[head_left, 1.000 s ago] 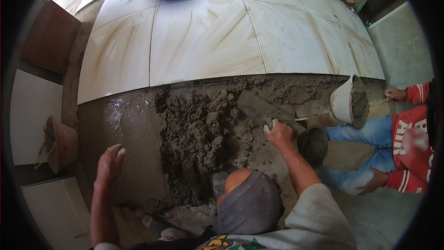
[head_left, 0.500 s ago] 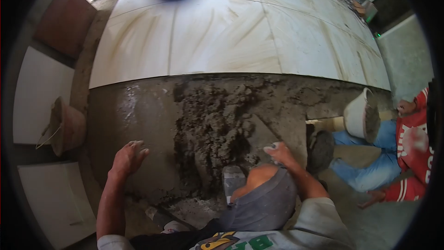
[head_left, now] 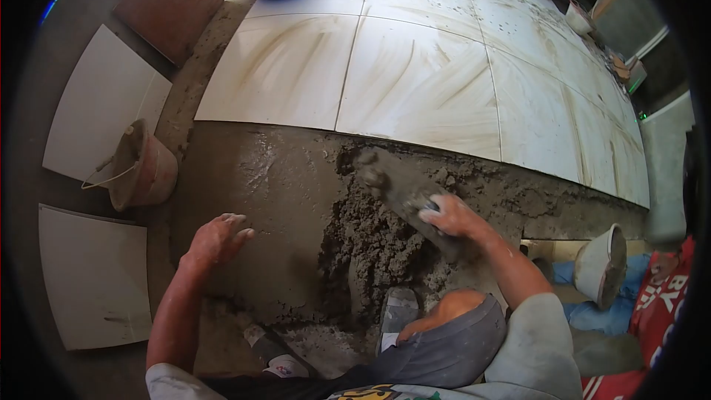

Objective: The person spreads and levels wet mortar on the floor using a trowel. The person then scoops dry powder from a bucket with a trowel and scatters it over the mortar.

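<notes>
My right hand (head_left: 453,216) is closed around the handle of a flat trowel (head_left: 409,201), whose long blade lies over the mortar below the tile edge. A blurred clump of wet mortar (head_left: 372,172) is at the blade's far end. Rough, crumbly mortar (head_left: 370,241) is heaped between my arms. My left hand (head_left: 217,241) hovers over the smooth, wet mortar (head_left: 278,207) on the left. Its fingers are loosely bent, the thumb stands apart, and nothing shows in it.
Large white tiles (head_left: 415,81), smeared brown, cover the floor ahead. A mortar-stained bucket (head_left: 154,174) stands at left, near leaning white panels (head_left: 92,274). At right, a co-worker in a red sleeved top (head_left: 670,304) sits beside a tilted white bucket (head_left: 592,267).
My right hand has pushed the trowel forward over the heap, and a mortar clump now moves at its far end. My left hand stays bent over the smooth part. The view has turned right.
</notes>
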Available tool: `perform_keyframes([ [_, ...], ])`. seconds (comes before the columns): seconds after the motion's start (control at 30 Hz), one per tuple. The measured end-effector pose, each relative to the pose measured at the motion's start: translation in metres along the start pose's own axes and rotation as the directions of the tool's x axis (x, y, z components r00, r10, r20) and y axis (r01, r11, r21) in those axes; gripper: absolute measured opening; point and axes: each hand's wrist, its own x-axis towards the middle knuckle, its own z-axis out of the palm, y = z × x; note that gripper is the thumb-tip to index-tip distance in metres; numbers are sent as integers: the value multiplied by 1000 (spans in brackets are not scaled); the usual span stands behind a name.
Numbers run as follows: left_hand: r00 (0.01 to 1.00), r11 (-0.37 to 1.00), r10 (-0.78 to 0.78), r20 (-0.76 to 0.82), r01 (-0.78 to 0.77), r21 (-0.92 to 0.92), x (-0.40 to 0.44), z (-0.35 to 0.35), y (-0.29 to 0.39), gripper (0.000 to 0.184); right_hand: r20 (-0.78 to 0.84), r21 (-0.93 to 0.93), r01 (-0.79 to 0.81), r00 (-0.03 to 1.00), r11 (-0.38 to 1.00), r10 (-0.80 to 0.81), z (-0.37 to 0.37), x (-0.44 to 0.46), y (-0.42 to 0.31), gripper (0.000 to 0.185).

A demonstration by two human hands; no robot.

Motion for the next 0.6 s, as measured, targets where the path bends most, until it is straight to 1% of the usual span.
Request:
perform_keyframes([
  [0.03, 1000, 1000, -22, -20, 22, 7, -7, -4, -7, 48, -26, -85, 62, 998, 994, -64, -1, 17, -17, 40],
  [0.1, 997, 998, -60, -49, 60, -5, -27, -11, -20, 47, -138, -277, 168, 967, 946, -213, 4, 48, -44, 35],
  [0.13, 993, 996, -93, -72, 93, -13, -38, -10, -28, 46, -133, -282, 175, 967, 943, -219, 9, 63, -53, 35],
  [0.2, 988, 991, -129, -86, 128, -26, -57, 0, -47, 44, -277, -526, 251, 853, 813, -442, 23, 92, -61, 30],
  [0.23, 983, 987, -157, -101, 154, -35, -67, 7, -55, 43, -269, -529, 257, 853, 809, -447, 30, 107, -61, 30],
  [0.3, 978, 982, -184, -100, 179, -57, -81, 28, -71, 43, -293, -729, 219, 757, 648, -584, 40, 132, -58, 29],
  [0.33, 974, 977, -205, -94, 198, -72, -85, 36, -73, 43, -310, -750, 201, 735, 630, -603, 42, 136, -61, 28],
  [0.37, 973, 975, -212, -89, 205, -82, -88, 43, -74, 43, -298, -753, 208, 738, 624, -605, 43, 137, -63, 28],
  [0.43, 974, 967, -225, 14, 225, -121, -93, 57, -71, 43, -308, -722, 228, 740, 654, -598, 42, 132, -63, 28],
  [0.47, 984, 975, -179, 20, 180, -132, -93, 65, -72, 44, -305, -726, 225, 742, 650, -597, 40, 129, -62, 28],
  [0.53, 985, 976, -167, 44, 172, -133, -88, 67, -67, 45, -343, -653, 204, 779, 729, -525, 36, 120, -59, 30],
  [0.57, 984, 977, -161, 73, 169, -129, -87, 68, -65, 46, -344, -654, 201, 780, 729, -523, 33, 115, -57, 30],
  [0.6, 985, 977, -157, 75, 166, -131, -87, 67, -64, 46, -366, -583, 168, 820, 795, -441, 30, 108, -56, 32],
])
